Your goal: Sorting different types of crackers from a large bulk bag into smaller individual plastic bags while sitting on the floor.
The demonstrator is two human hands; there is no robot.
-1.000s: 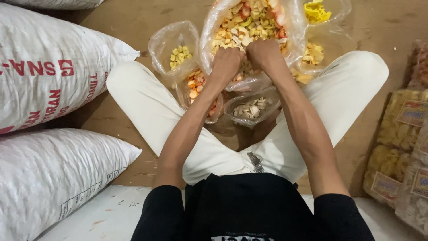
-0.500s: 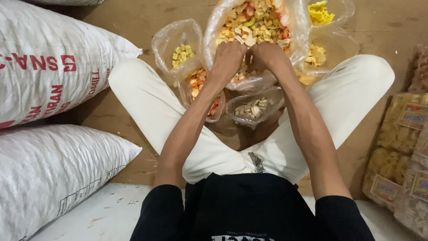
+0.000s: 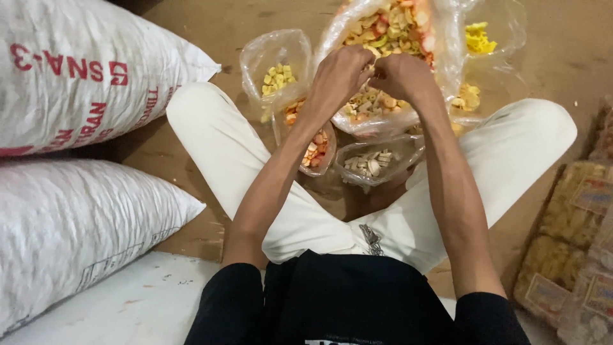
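Brown wooden floor point(image 3: 562, 45) all round, and the person sits on it cross-legged in white trousers point(image 3: 217, 147), bags of snacks between the knees. Both hands are up at the big clear bag of mixed crackers point(image 3: 389, 25), straight ahead. The left hand point(image 3: 340, 76) has its fingers curled together at the bag's near edge, the right hand point(image 3: 401, 73) pinched tight just beside it, knuckles almost touching. Each seems to grip the plastic rim, though the fingertips are hidden behind the knuckles. Around it sit a small bag of yellow squares point(image 3: 276, 70) to the left, a bag of orange pieces point(image 3: 316, 144) below that, and a bag of pale sticks point(image 3: 373, 163) nearest the body. Two white woven sacks point(image 3: 76, 211) lie on the left, and packaged snacks point(image 3: 568, 236) are stacked on the right.
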